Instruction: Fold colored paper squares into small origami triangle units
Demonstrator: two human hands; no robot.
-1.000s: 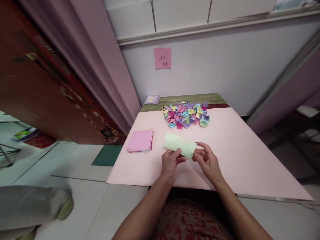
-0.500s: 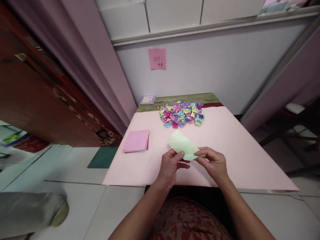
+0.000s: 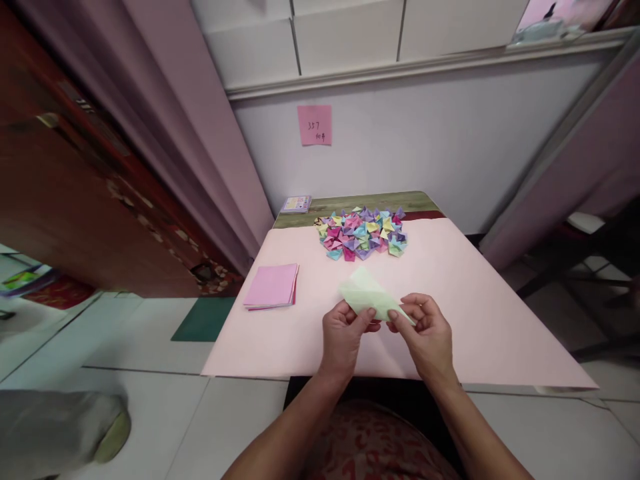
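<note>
A pale green sheet of origami paper [image 3: 369, 292], partly folded, is held above the near middle of the table. My left hand [image 3: 345, 333] pinches its lower left edge, thumb on top. At the lower right edge my right hand [image 3: 424, 330] grips it between thumb and fingers, with a pointed corner sticking out past the thumb. Beyond the paper lies a heap of small folded paper pieces [image 3: 361, 233] in many colours. To the left rests a stack of square paper [image 3: 271, 285], pink on top.
Pink paper covers most of the table [image 3: 480, 320]. A small stack of printed cards [image 3: 297, 204] sits at the back left corner. A pink note [image 3: 315, 125] is stuck on the wall. Another person's leg and shoe [image 3: 113, 437] show at lower left.
My right thumb has come over the top of the paper, closer to my left thumb. The paper has turned slightly, its right corner now pointing down right.
</note>
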